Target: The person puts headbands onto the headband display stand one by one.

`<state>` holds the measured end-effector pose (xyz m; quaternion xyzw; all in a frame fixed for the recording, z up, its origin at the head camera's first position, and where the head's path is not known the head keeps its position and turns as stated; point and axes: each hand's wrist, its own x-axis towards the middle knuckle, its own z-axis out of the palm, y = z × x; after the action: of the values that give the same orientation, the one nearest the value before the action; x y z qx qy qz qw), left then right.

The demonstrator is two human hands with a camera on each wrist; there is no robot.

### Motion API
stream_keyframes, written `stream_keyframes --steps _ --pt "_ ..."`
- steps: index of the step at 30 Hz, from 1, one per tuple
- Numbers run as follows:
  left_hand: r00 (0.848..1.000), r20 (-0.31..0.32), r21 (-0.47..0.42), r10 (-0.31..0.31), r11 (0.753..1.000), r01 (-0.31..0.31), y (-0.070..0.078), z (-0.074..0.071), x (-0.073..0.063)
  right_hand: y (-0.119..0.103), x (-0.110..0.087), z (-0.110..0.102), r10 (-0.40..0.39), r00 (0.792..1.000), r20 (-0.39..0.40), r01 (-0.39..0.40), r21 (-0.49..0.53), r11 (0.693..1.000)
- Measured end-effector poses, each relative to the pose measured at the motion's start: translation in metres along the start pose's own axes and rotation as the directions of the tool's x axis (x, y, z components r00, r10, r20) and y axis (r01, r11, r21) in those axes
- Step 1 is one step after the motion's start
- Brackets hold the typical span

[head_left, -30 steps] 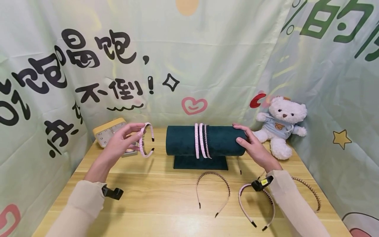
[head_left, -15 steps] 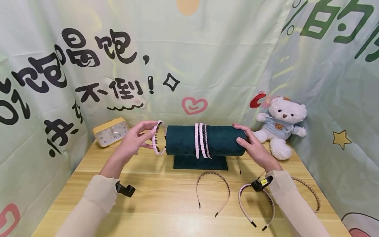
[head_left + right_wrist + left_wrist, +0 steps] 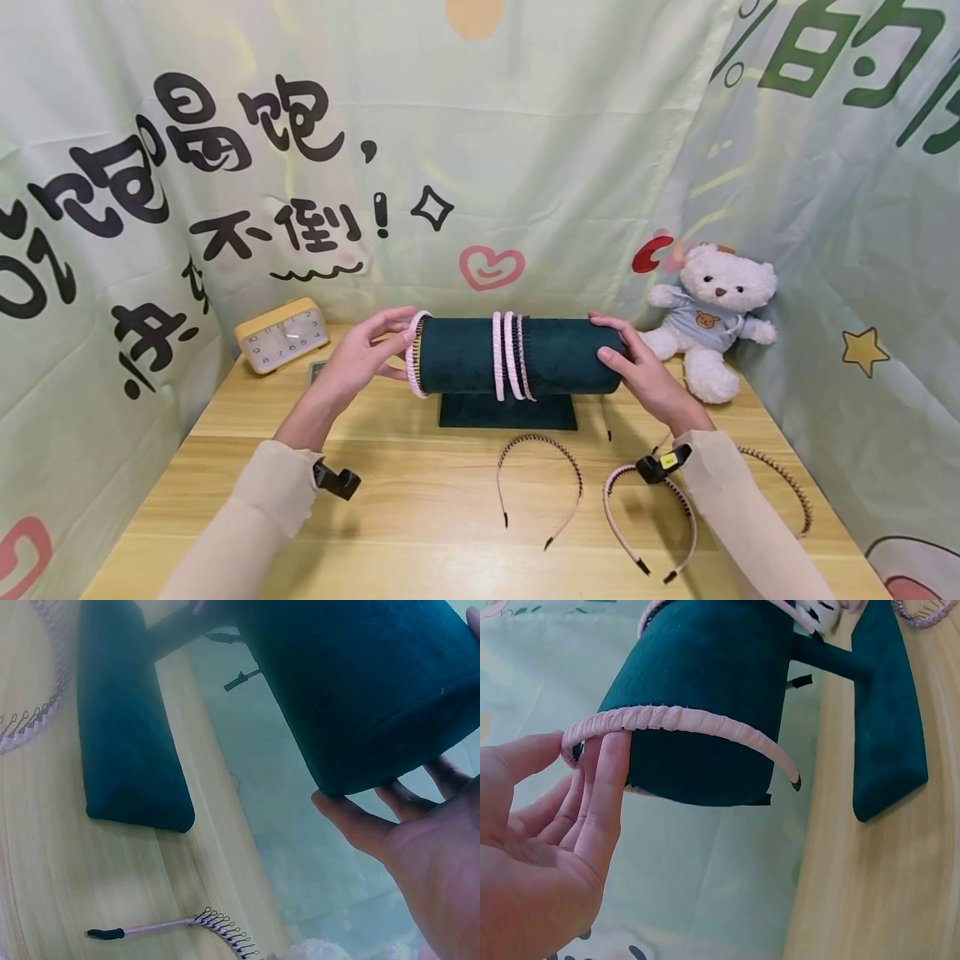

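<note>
A dark green velvet headband stand point(image 3: 457, 357), a horizontal roll on a flat base, stands in the middle of the table. My left hand point(image 3: 365, 360) pinches a pink wrapped headband point(image 3: 682, 718) between thumb and fingers. This headband fits around the roll's left end, its dark tips pointing toward the base side in the left wrist view. At the opposite end, my right hand point(image 3: 654, 377) holds the roll with the thumb in front and fingers behind. Two pink headbands point(image 3: 513, 357) and a thinner patterned headband point(image 3: 526, 358) sit mid-roll.
On the table lie a brown headband point(image 3: 539, 439), a pink headband point(image 3: 612, 508) and another brown one point(image 3: 798, 487) partly behind the right sleeve. A yellow clock point(image 3: 283, 335) stands back left; a white teddy bear point(image 3: 708, 321) sits back right. Printed cloth point(image 3: 585, 167) surrounds the table.
My left hand has moved right, bringing the pink headband from beside the roll onto its left end. The right hand has stayed on the right end.
</note>
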<state>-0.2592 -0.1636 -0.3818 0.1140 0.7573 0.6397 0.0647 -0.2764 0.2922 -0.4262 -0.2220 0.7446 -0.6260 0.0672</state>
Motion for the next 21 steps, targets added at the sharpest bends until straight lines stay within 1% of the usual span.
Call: stream_keyframes --steps 3,11,21 --pt "1.0 -0.002 -0.008 -0.009 1.0 0.009 0.0 0.002 0.001 0.0001 0.0001 0.0001 -0.002 1.0 0.001 0.002 0.0 1.0" --pt "1.0 0.006 -0.022 0.0 1.0 0.0 -0.0005 0.0059 0.0035 0.0006 0.0009 -0.0001 -0.006 1.0 0.002 0.006 -0.001 1.0" --pt "1.0 -0.001 -0.02 -0.015 1.0 0.015 -0.0018 0.0108 0.0069 0.0017 0.0004 -0.0011 -0.001 1.0 -0.002 0.001 0.001 1.0"
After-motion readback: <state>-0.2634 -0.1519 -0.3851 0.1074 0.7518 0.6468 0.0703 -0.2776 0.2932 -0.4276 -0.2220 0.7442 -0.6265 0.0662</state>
